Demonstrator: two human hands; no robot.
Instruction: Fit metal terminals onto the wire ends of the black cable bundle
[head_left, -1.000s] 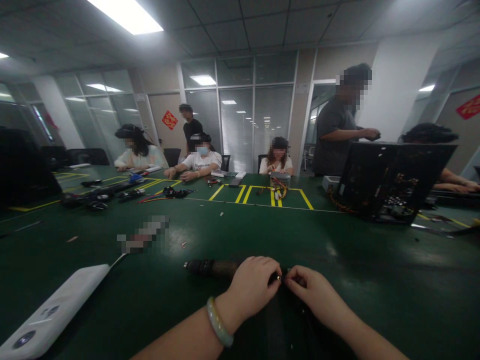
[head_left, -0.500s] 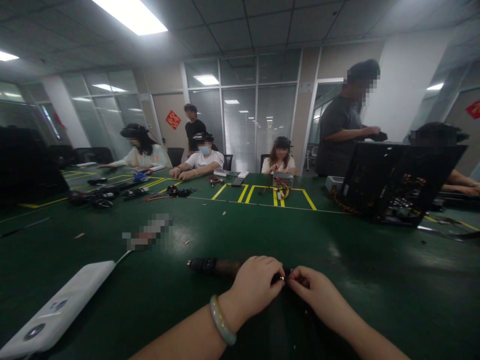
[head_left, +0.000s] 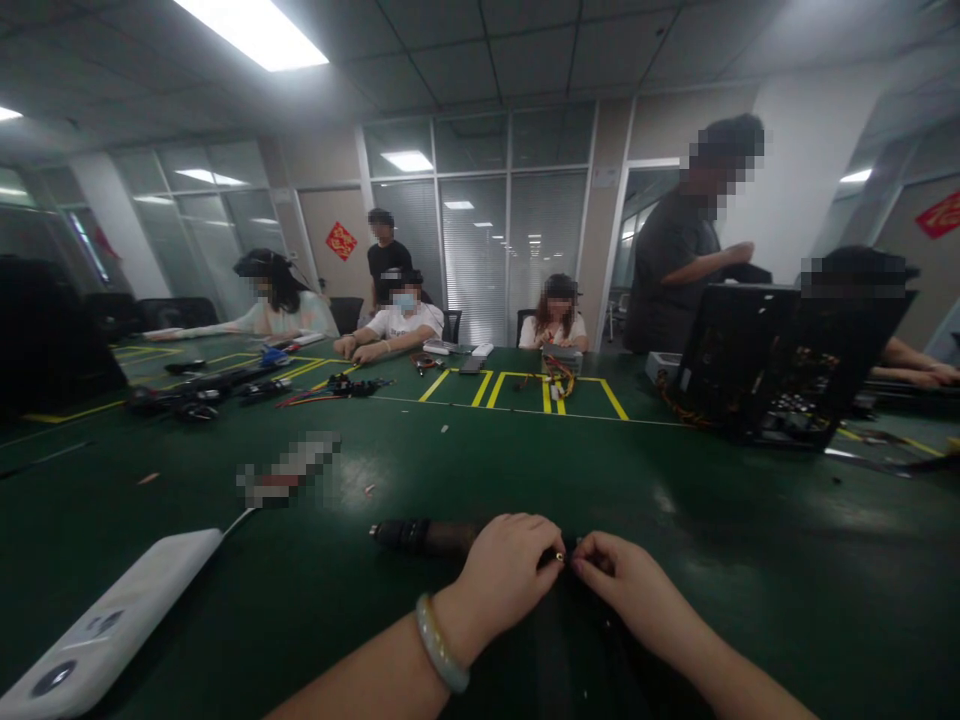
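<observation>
My left hand, with a pale bangle at the wrist, is closed in a pinch. Between its thumb and finger shows the end of a small brass-coloured piece, round with a dark centre. Just to the right, my right hand is also pinched, its fingertips close to that piece; what they hold is too small and dark to make out. Behind my left hand a dark electric screwdriver lies on the green table, tip to the left, its rear part hidden. Dark shapes below the hands are unclear.
A white power bank with a cable lies at front left. A black computer case stands at back right. Dark cables and yellow tape lie across the table. Several people sit or stand beyond it, including one standing person near the case.
My hands stay almost in place, still pinched close together. The brass-coloured piece now shows its round end more plainly. The whole view has shifted slightly.
</observation>
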